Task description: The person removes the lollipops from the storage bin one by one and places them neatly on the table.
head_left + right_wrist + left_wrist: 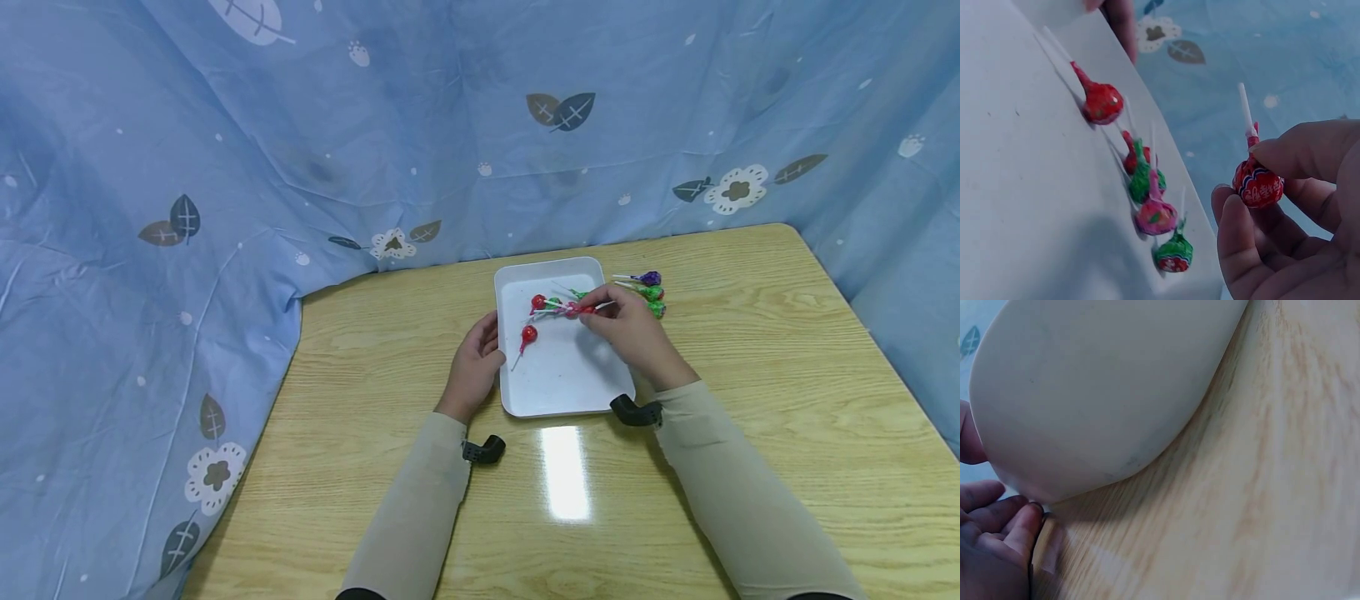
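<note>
My right hand [626,329] is over the right part of a white tray [566,387], pinching a red-wrapped lollipop [1260,187] between thumb and fingers, its white stick pointing up in the right wrist view. Inside the tray, one red lollipop [528,334] lies apart, while another red one [1132,159], a green one [1145,181], a pink one [1155,217] and a second green one [1174,253] form a row toward its far end. At the tray's left side my left hand [474,362] holds the wall; the left wrist view shows fingers curled against the outer wall [1104,400].
On the wooden table [390,358], just right of the tray, lie a purple lollipop [651,278] and green lollipops [652,293]. A blue patterned curtain [465,150] hangs behind the table and along its left. Black wrist cameras sit on both sleeves.
</note>
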`<state>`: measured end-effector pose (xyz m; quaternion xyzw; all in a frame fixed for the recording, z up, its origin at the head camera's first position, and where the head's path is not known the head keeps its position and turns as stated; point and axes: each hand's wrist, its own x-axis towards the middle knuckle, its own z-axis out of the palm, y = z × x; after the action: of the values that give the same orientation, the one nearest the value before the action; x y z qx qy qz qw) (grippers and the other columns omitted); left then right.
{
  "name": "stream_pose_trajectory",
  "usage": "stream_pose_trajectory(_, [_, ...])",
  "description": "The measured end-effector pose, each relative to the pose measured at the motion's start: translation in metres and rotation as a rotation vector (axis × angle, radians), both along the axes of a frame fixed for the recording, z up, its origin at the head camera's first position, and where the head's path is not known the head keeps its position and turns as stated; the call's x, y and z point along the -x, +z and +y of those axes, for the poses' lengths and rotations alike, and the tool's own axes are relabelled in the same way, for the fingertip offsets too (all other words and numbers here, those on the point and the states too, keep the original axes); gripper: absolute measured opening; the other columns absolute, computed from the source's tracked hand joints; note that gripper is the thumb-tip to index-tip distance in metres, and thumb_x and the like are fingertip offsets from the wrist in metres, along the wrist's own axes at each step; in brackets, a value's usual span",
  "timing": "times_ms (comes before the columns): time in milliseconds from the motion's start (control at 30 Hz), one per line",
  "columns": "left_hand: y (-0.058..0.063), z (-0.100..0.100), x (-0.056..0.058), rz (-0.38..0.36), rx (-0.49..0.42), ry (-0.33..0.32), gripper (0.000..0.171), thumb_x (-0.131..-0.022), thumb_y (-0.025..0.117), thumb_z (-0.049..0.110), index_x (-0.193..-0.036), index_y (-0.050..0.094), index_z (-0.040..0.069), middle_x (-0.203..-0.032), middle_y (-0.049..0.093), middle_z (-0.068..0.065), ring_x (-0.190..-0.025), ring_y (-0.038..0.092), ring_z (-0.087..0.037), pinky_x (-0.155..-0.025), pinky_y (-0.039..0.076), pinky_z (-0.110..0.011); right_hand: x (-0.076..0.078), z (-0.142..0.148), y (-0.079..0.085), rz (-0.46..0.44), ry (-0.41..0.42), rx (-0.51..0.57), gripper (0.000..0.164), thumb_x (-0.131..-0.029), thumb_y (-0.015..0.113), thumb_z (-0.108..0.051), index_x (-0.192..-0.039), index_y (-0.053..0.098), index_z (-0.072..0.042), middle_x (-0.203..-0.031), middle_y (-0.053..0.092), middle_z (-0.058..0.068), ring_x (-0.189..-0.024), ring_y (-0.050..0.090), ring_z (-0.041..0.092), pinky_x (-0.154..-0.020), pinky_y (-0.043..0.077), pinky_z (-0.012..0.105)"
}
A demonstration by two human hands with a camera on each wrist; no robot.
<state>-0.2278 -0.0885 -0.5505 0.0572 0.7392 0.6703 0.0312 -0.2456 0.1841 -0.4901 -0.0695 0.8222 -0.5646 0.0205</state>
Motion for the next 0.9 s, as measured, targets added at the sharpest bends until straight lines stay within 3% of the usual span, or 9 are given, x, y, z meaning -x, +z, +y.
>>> stream_pose_trajectory(267, [0.000, 0.000, 0.000, -0.001, 0.002, 0.002, 0.073, -0.096, 0.050, -0.004, -0.168, 0.040, 0.006, -0.163, 0.050, -0.009, -0.143, 0.054, -0.018, -0.116, 0.046, -0.032, -0.001, 0.013, 0.006, -0.034, -0.012, 0.015, 0.020, -0.108, 0.069, -0.013, -0.123, 0.067, -0.001, -0.129, 0.063, 0.014, -0.103, 0.058, 0.030, -0.081, 0.053, 0.041])
stream_pose_trajectory(533, [-0.001, 0.000, 0.001, 0.007, -0.001, -0.001, 0.073, -0.095, 0.050, -0.004, -0.168, 0.040, 0.005, -0.163, 0.050, -0.010, -0.144, 0.053, -0.021, -0.116, 0.045, -0.034, 0.001, 0.024, 0.010, -0.044, -0.076, 0.012, 0.018, -0.108, 0.069, -0.014, -0.122, 0.069, -0.003, -0.130, 0.063, 0.011, -0.103, 0.057, 0.030, -0.076, 0.054, 0.029])
stream_pose_trajectory(900, [-0.003, 0.000, 0.001, 0.007, 0.008, 0.007, 0.073, -0.097, 0.051, -0.005, -0.168, 0.041, 0.007, -0.163, 0.051, -0.008, -0.144, 0.053, -0.020, -0.117, 0.045, -0.033, 0.003, 0.037, 0.013, -0.056, -0.117, 0.023, 0.028, -0.107, 0.071, -0.019, -0.129, 0.067, -0.002, -0.130, 0.063, 0.013, -0.104, 0.055, 0.028, -0.074, 0.053, 0.028])
